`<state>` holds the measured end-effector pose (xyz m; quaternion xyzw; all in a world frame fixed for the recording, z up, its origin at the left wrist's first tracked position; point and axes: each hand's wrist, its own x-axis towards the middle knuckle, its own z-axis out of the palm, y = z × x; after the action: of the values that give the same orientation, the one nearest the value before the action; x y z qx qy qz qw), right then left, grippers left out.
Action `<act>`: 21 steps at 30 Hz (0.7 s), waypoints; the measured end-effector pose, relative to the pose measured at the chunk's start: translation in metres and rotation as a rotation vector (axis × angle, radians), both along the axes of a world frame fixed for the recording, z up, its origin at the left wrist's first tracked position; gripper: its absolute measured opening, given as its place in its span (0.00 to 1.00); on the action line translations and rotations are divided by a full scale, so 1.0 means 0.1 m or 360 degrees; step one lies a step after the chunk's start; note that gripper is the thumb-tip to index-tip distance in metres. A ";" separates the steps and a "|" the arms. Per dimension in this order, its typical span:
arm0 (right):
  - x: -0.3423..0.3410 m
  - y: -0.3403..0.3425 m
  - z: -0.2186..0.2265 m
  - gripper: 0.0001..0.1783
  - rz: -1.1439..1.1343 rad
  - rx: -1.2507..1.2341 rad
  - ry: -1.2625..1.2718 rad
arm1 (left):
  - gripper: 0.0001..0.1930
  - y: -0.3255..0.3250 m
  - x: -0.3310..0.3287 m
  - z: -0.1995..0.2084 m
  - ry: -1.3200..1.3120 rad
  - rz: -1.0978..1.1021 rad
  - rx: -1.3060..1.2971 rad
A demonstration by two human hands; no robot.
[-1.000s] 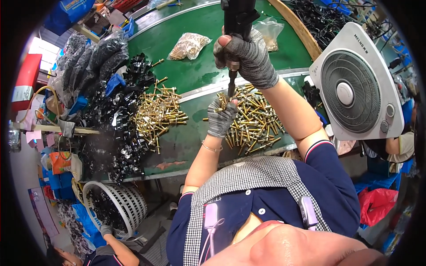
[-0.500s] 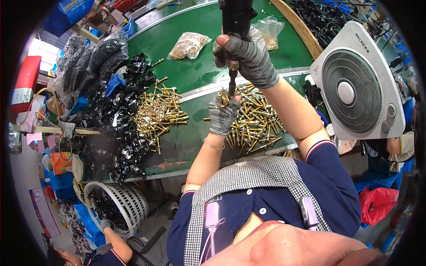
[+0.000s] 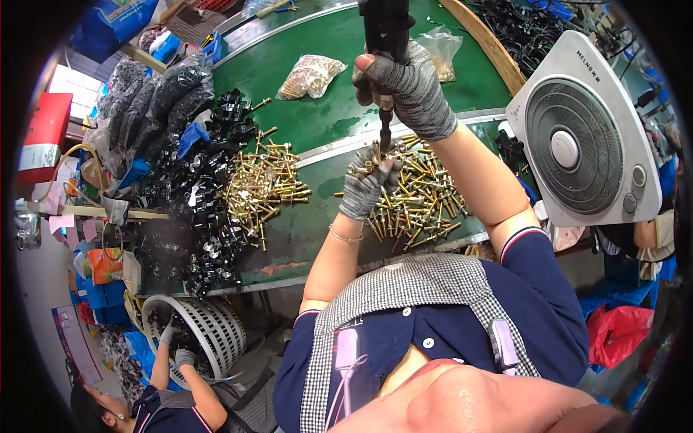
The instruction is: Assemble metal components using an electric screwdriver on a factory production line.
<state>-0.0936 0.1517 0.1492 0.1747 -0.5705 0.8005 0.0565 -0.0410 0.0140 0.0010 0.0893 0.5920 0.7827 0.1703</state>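
Note:
My right hand [image 3: 417,90], in a grey fingerless glove, is wrapped round a black power screwdriver [image 3: 384,32] held upright over the bench. Its dark bit [image 3: 385,133] points down to my left hand [image 3: 361,193], gloved the same way. Several brass-coloured bolts [image 3: 369,167] are pinched in the left fingers, right at the bit's tip. Whether the bit sits on one of them I cannot tell. Beneath and beside this hand spreads a pile of bolts [image 3: 422,198] with nuts or sleeves on them. A second bolt pile [image 3: 263,184] lies to the left.
Black plastic parts [image 3: 195,216] are heaped along the left of the green bench [image 3: 317,119]. Clear bags [image 3: 312,76] lie farther back. A grey fan [image 3: 585,137] stands at the right. Below left, a co-worker's hands [image 3: 177,346] reach to a white basket [image 3: 216,328].
The screwdriver's bit and the bolts in my left hand have shifted slightly to the right, and the left fingers have moved. Both of the co-worker's hands now show at the basket.

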 end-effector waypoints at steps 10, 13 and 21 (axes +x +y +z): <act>0.07 -0.09 0.01 0.19 0.0076 -0.0201 0.0041 | 0.10 -0.04 0.03 -0.18 -0.0034 0.0161 -0.0146; 0.08 -0.12 0.01 0.18 0.0052 -0.0181 0.0040 | 0.10 -0.06 0.06 -0.23 0.0027 0.0120 -0.0186; 0.05 -0.14 0.02 0.18 0.0132 -0.0224 -0.0015 | 0.10 -0.03 -0.06 -0.26 0.0688 0.0431 -0.0794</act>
<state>-0.0889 0.1379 0.1512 0.1901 -0.5054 0.8411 0.0328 -0.0466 0.0108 -0.0252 0.1293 0.7937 0.5925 -0.0477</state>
